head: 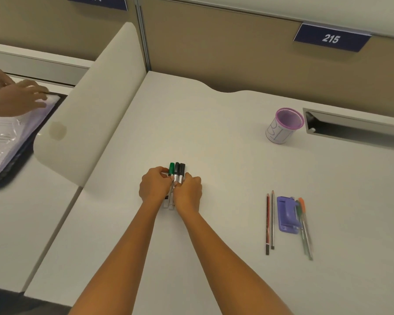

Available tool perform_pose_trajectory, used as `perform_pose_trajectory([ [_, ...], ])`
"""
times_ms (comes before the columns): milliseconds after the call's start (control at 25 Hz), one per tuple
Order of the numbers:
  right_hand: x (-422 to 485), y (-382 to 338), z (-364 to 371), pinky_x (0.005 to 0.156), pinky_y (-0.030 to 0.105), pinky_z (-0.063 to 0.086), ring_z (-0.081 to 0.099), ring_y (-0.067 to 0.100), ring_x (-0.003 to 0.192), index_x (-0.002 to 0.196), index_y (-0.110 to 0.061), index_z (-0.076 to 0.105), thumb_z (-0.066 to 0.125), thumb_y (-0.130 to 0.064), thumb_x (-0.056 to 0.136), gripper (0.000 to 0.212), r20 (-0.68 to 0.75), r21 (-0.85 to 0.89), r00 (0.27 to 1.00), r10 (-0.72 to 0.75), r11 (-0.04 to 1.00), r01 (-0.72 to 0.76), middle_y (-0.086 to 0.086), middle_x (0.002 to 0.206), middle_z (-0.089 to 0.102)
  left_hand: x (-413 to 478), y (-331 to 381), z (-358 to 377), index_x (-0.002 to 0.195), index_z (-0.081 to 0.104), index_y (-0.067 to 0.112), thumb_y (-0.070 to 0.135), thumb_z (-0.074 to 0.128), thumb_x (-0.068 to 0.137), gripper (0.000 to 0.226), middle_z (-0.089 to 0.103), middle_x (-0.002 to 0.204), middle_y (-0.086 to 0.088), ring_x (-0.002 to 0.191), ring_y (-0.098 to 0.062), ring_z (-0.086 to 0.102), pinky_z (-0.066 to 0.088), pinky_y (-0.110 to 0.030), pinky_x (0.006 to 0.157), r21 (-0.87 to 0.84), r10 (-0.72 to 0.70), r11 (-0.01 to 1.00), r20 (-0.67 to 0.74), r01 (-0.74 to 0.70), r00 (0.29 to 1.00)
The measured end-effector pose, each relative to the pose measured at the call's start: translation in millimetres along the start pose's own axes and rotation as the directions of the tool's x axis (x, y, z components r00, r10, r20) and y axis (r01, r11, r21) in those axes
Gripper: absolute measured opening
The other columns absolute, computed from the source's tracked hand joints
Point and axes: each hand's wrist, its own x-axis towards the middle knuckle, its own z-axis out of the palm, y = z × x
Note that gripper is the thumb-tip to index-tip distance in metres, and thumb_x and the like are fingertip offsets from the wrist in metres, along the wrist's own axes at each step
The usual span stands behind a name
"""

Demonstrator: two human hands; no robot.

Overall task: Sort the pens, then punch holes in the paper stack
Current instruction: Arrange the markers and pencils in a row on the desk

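A bundle of markers (176, 172), one with a green cap and two with black caps, lies on the white desk (214, 155) at its middle. My left hand (154, 185) and my right hand (188, 192) are closed around the bundle from both sides, pressing the markers side by side. To the right lie two pencils (270, 221), a purple hole punch (287, 214) and a few thin pens (304, 226) with orange and green caps. A purple pen cup (283, 126) stands upright further back. No paper stack shows on this desk.
A low white divider (89, 110) borders the desk on the left. Beyond it another person's hands (14, 96) rest on a stack of papers in plastic (7, 142). A cable slot (355, 128) is cut in the desk at the back right. Partition walls carry number plates.
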Motion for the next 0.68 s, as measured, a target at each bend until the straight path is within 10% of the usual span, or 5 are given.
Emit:
perform_pose_trajectory([
  [440,1.3,16.6,-23.3,0.082,0.027,0.04,0.056,0.027,0.112,0.131,-0.005,0.052,0.051,-0.022,0.097,0.038,0.021,0.068,1.0,-0.014,0.998,0.012,0.012,0.13,0.048,-2.8,-5.1,2.2,0.122,0.061,0.017,0.047,0.051,0.092,0.043,0.068,0.115,-0.005,0.097,-0.029,0.066,0.051,-0.038,0.079,0.064,0.032,0.998,-0.083,-0.027,0.996],
  [680,8.0,58.5,-88.2,0.095,0.031,0.047,0.058,0.025,0.113,0.13,-0.009,0.054,0.051,-0.016,0.097,0.034,-0.113,0.087,0.993,-0.02,0.996,0.03,0.01,0.13,0.052,-37.6,31.3,25.3,0.122,0.058,0.019,0.037,0.054,0.093,0.034,0.059,0.117,-0.005,0.101,-0.024,0.06,0.046,-0.034,0.068,0.157,0.342,0.938,-0.258,-0.31,0.903],
])
